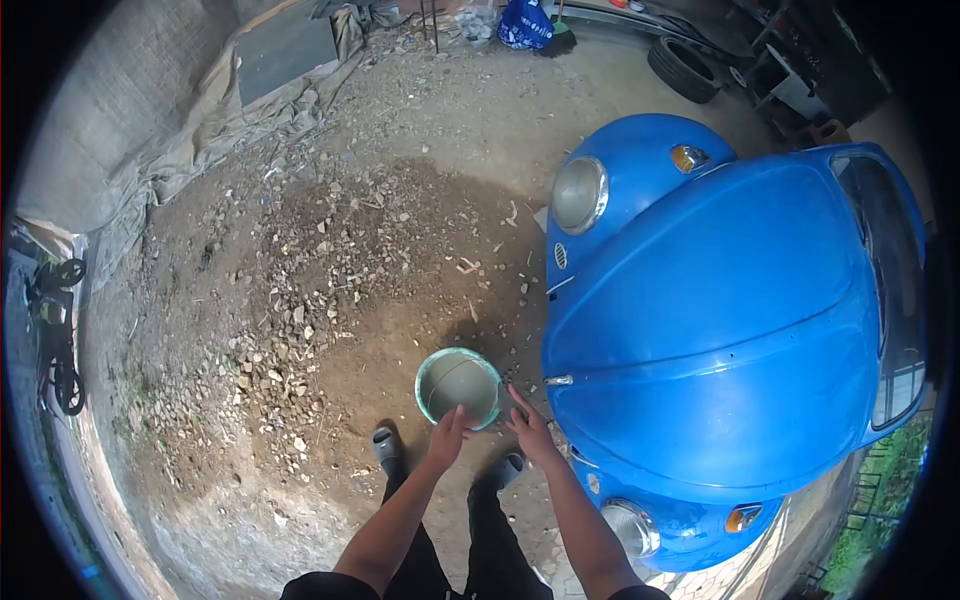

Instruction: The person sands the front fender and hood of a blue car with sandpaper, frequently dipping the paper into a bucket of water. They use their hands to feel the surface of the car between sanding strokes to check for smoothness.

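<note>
A round pail with a pale turquoise rim stands on the dirt in front of my feet. Greyish material shows inside it, and a thin handle line crosses its mouth. My left hand overlaps the pail's near rim, its fingers stretched forward and nothing visible in them. To the right of the pail, my right hand is held with fingers apart and the index finger pointing up and left. It is between the pail and the front of a blue car.
Loose stones and rubble cover the dirt to the left. At the back are a tire, a blue bag and a grey board on crumpled sheeting. A motorbike stands at the far left.
</note>
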`<state>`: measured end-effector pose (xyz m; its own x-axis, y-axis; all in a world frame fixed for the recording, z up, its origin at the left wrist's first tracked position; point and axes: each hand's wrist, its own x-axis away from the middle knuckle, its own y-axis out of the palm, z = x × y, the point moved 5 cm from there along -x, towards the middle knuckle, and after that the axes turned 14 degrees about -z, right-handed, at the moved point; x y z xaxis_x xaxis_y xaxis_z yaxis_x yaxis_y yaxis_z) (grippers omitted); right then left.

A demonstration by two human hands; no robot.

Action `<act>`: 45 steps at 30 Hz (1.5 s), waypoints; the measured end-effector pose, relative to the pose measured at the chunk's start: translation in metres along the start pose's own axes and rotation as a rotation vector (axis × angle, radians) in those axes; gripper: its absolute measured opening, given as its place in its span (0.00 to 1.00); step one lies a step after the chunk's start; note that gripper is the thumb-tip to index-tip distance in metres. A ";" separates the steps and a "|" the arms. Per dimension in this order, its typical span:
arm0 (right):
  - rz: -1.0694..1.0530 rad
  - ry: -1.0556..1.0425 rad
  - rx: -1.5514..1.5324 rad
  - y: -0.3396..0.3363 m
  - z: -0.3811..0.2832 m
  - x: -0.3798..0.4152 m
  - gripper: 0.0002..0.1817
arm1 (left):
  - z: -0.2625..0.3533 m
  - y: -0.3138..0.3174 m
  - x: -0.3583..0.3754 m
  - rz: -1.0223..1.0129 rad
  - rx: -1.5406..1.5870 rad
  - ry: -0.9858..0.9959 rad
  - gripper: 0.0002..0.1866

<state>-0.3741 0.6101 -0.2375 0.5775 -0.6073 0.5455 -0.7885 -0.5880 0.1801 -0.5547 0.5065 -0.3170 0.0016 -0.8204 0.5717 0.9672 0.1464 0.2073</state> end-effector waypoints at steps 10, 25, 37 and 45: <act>-0.219 0.275 0.591 0.032 0.318 -0.255 0.29 | -0.220 -0.107 -0.151 -0.032 -0.723 -0.024 0.19; 0.021 0.348 1.313 0.004 0.427 -0.319 0.31 | -0.395 -0.200 -0.327 -0.127 -0.639 -0.349 0.16; 0.055 0.335 0.531 0.001 0.391 -0.298 0.23 | -0.377 -0.141 -0.303 -0.104 -0.585 -0.333 0.14; 0.270 -0.079 0.524 0.038 0.268 -0.202 0.26 | -0.245 -0.108 -0.206 -0.023 -0.491 -0.151 0.17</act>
<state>-0.4642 0.5673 -0.5599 0.4006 -0.7985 0.4494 -0.7121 -0.5799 -0.3957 -0.5971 0.5247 -0.6519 -0.0228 -0.7260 0.6873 0.9719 -0.1773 -0.1550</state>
